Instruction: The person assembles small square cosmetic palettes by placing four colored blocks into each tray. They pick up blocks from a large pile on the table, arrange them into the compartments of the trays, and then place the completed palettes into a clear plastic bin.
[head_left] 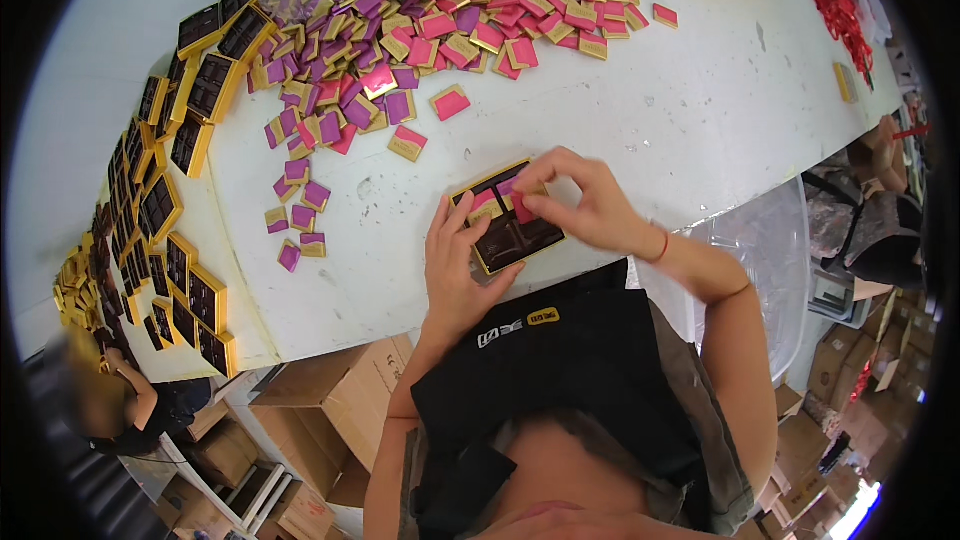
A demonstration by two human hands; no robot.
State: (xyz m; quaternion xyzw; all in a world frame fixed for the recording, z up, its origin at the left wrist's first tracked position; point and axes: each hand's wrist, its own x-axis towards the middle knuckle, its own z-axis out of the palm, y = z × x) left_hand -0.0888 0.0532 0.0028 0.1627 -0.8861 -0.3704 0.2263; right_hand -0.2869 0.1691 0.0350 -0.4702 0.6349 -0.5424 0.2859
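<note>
On the white table in front of me lies a gold-edged box [533, 237] with a dark brown insert split into compartments. Its far compartments hold small wrapped chocolates, one of them a pink-and-gold chocolate [486, 205] at the far left; the near compartments show bare brown. My left hand [458, 265] grips the box's left side, fingers over the far edge and thumb along the near edge. Above the far right part, my right hand [588, 205] pinches a pink wrapped chocolate [521, 210] between thumb and fingertips. The fingers partly hide what lies beneath them.
A big pile of purple, pink and gold chocolates [440, 25] spreads across the far side. Stacked gold-edged boxes [215, 85] line the left. Red ribbons [835, 15] hang at the far right. A clear plastic bin [780, 270] stands right, a cardboard box [330, 390] below, another person [140, 395] at left.
</note>
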